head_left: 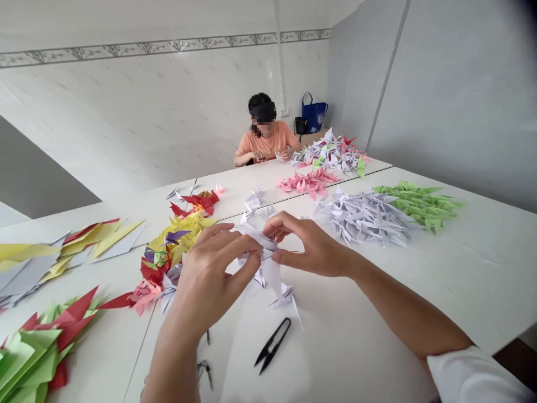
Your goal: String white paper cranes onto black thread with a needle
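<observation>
Our white-tiled room runs back along a long white bench (474, 280), with a co-worker (265, 134) seated far ahead beyond the paper heaps. Between our hands, we pinch a white folded paper piece (262, 246): our left hand (213, 274) and right hand (310, 246) are both curled narrowly onto it from either side. Just below the hands lie black thread snips (272, 344). Ahead of the right hand sit pale lilac paper cranes (361, 218) and green paper cranes (419, 204); beside the left hand, yellow paper cranes (180, 238). The print on a blue tote bag (314, 112), far ahead, is too small to read.
</observation>
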`<state>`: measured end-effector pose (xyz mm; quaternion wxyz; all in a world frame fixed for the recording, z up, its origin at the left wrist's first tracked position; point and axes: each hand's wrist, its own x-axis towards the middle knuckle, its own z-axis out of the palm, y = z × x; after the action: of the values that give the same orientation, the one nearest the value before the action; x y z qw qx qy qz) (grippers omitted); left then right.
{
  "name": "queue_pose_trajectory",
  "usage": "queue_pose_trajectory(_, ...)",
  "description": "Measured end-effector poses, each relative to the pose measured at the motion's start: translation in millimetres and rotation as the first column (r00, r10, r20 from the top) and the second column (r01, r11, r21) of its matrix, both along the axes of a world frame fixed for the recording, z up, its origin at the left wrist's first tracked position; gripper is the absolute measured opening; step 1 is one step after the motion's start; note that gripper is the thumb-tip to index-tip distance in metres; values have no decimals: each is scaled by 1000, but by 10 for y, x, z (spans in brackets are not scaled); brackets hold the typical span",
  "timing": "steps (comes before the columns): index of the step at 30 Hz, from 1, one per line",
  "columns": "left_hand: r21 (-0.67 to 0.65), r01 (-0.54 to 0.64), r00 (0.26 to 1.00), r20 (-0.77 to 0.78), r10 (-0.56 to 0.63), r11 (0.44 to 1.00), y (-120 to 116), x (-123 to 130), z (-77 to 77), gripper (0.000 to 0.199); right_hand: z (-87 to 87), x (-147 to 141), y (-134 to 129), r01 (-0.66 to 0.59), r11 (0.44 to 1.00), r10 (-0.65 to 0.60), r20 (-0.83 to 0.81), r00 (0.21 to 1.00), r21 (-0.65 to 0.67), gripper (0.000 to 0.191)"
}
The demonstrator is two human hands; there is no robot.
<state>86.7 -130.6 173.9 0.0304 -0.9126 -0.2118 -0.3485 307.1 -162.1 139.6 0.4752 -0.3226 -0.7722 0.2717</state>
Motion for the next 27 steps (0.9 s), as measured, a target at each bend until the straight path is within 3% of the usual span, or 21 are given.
queue_pose_trajectory(7,57,-32,999,12,31,998,-10,52,-16,12,-35,-52,-56,118,991,-118,5,993,61,1)
queue_pose_trajectory(17,137,-20,1000,23,17,990,-94,67,9,14,-35,-46,-122,246,948,-267,79,961,203,7)
queue_pose_trajectory(24,340,-27,994,112,-12,940,-230,43,88,21,-51,-102,-136,306,785,-312,-83,946,538,10)
queue_pose_trajectory(27,376,-17,991,129,-34,927,-271,36,102,24,-33,-120,-157,297,786,-273,-126,954,542,15)
